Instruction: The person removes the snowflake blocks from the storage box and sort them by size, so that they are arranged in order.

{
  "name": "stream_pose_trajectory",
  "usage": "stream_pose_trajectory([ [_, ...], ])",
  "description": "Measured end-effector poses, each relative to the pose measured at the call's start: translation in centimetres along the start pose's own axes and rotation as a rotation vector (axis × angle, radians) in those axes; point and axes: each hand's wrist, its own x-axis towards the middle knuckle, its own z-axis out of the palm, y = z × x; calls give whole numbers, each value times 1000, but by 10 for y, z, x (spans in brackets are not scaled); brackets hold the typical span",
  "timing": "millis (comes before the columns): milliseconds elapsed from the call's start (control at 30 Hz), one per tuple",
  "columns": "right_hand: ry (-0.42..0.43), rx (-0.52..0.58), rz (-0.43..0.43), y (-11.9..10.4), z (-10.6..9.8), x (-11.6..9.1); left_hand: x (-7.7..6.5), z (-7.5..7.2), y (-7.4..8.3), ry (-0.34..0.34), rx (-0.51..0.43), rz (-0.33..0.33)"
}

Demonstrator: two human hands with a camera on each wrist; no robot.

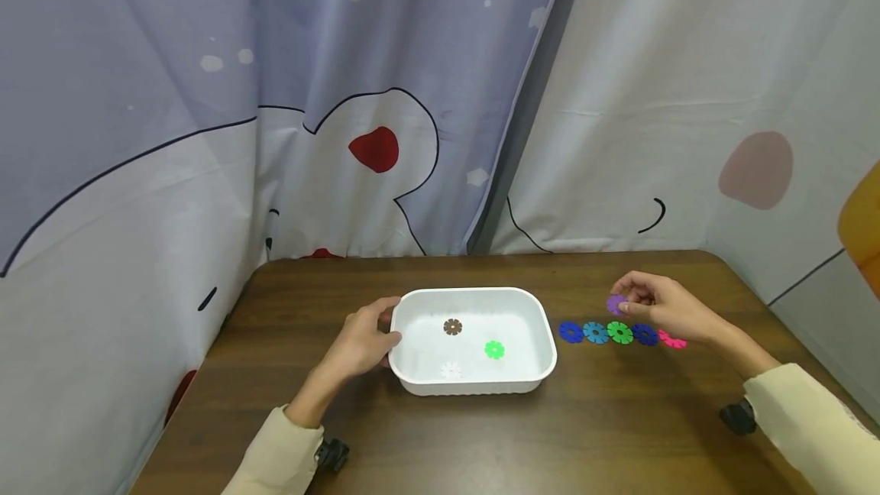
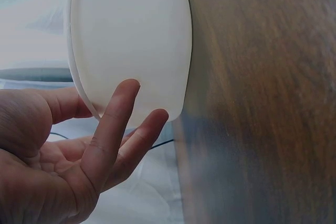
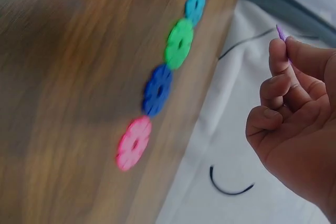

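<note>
My right hand (image 1: 663,304) pinches a purple notched disc (image 1: 616,304) between thumb and fingertips, held up above a row of similar discs. From left to right the row has a blue disc (image 1: 571,332), a light blue one (image 1: 596,333), a green one (image 1: 619,333), a dark blue one (image 1: 645,334) and a pink one (image 1: 672,340). My left hand (image 1: 362,336) holds the left end of a white plastic tub (image 1: 474,388), thumb at the rim and fingers against the outer wall. Inside lie a brown disc (image 1: 452,327), a bright green disc (image 1: 494,350) and a white disc (image 1: 451,370).
The tub and the row stand on a brown wooden table (image 1: 591,434). Behind the far edge hangs a printed curtain (image 1: 385,197), which continues along both sides. A dark wrist strap (image 1: 739,417) shows at the right sleeve.
</note>
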Motion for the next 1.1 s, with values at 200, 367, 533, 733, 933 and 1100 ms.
stream_pose_trajectory([
  [200, 42, -13, -15, 18, -14, -14, -1, -1, -1, -1, -2, 4],
  [367, 37, -9, 4, 30, -26, -25, -1, -1, -2, 4, -10, 7],
  [533, 64, -46, 1, 47, -34, -36, 0, 1, -4, 4, -22, -2],
  [733, 94, -106, 38, 73, -44, -52, 1, 2, -4, 3, -21, -7],
  [933, 95, -113, 110, 96, -50, -63, -1, 0, -1, 0, -20, -4],
  [1100, 46, -89, 145, 109, -49, -68, -1, -1, -1, 1, -17, -1],
])
